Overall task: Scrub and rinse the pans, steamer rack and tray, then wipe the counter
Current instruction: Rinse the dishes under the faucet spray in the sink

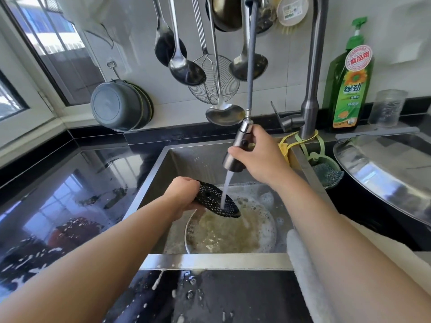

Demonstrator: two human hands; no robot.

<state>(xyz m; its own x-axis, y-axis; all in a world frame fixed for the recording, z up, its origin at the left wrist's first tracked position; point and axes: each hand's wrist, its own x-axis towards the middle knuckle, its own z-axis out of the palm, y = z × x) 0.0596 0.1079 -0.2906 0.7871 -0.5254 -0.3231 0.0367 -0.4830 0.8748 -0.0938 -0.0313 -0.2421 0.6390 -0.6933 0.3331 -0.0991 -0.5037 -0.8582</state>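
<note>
Left hand (184,197) grips perforated steamer rack (215,201); right hand (256,157) holds pull-out spray head (238,148); risk: wet rack slips, splashing counter (58,183).

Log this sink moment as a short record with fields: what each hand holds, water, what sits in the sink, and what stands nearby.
left hand: the left hand grips a black perforated round rack, tilted over the sink
right hand: the right hand grips the grey pull-out spray head
water: running onto the rack
in sink: round metal pan holding murky, foamy water inside the steel sink
nearby: green dish-soap bottle behind the sink on the right; large steel lid on the right
</note>
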